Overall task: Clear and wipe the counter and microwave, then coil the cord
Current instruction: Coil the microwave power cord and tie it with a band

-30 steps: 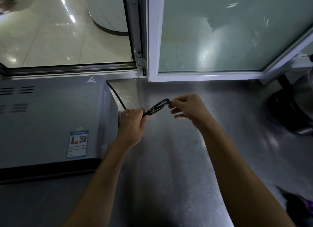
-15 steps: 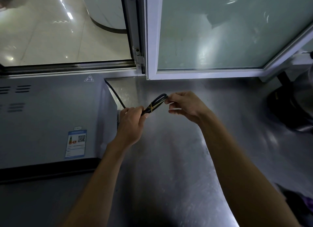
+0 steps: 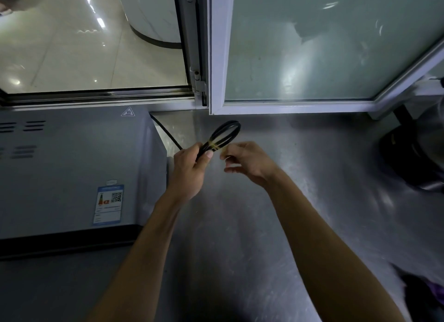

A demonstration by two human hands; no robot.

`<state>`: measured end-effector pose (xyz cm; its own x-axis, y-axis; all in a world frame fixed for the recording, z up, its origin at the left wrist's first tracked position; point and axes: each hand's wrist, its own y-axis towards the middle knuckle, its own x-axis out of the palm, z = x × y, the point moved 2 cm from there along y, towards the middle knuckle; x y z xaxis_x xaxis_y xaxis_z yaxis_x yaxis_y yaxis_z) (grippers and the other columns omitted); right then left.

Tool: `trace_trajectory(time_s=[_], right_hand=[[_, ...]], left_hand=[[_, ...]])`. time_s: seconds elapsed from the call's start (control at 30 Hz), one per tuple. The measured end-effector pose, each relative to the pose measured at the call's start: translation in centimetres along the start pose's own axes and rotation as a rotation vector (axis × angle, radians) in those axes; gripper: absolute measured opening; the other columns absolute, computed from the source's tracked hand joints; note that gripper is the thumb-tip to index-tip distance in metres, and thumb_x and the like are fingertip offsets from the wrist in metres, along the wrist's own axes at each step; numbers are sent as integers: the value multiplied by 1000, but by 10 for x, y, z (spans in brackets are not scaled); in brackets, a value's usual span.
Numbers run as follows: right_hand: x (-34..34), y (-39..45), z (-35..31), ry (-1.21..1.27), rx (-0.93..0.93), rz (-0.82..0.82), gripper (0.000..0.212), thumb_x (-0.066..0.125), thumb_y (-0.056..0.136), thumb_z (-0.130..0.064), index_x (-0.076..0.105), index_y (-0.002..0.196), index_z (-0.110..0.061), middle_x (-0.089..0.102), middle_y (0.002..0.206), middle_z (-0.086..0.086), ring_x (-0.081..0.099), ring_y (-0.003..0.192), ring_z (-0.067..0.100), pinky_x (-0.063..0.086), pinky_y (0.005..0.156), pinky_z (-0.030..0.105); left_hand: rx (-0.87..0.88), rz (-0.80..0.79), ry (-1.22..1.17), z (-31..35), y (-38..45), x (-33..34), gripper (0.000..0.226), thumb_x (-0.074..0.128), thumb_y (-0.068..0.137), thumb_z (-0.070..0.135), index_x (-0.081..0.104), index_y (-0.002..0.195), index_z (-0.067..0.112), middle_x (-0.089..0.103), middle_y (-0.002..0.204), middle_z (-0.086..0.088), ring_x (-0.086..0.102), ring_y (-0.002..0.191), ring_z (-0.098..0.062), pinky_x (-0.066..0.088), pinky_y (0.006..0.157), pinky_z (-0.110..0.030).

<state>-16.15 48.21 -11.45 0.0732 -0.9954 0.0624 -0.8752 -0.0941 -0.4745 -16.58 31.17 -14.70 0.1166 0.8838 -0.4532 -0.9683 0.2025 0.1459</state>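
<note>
Since a second ago our right hand point(image 3: 247, 162) has let go of the loop end, so the coiled cord point(image 3: 222, 137) now sticks up free above our left hand point(image 3: 189, 170). Left fingers are clamped on the bundle; right fingers pinch the yellow tie point(image 3: 214, 146) wrapped round it. Bundle hangs above the bench point(image 3: 240, 225), just right of the microwave point(image 3: 72, 165), with one strand running behind it. Bench looks clear, so we're probably nearly done, just securing the tie.

A commercial kitchen: stainless steel counter point(image 3: 264, 225), grey microwave point(image 3: 72, 165), serving window point(image 3: 96, 45) onto a tiled hall.
</note>
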Motion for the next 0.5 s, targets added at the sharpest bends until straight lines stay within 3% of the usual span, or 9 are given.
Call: trace_trajectory(time_s=[0.1,0.2,0.33,0.5], right_hand=[[15,2,4,40,-7,2,16,57,92,-6,61,76,-5,61,73,4,51,65,15,55,71,33],[18,5,6,44,-10,4,18,57,92,-7,62,74,-7,62,74,4,52,66,16,54,73,35],[17,5,15,-21,-4,3,17,58,93,-9,65,79,-4,64,79,7,54,70,19,54,75,35],[13,3,9,11,-45,-24,15,61,93,-12,70,87,-2,65,82,6,56,73,18,53,76,35]], left_hand=[[-34,-5,-41,5,1,-2,19,51,102,23,55,83,20,47,65,1,40,59,-7,35,57,-29],[-43,-20,-40,5,-3,-6,25,51,103,21,51,82,34,48,67,1,40,59,-6,34,57,-25],[-62,-33,-24,3,-5,-6,20,50,103,21,54,84,23,47,66,3,38,57,-6,35,56,-27],[-24,-52,70,2,-3,-6,24,44,97,38,53,83,20,47,63,4,40,54,-13,39,54,-43]])
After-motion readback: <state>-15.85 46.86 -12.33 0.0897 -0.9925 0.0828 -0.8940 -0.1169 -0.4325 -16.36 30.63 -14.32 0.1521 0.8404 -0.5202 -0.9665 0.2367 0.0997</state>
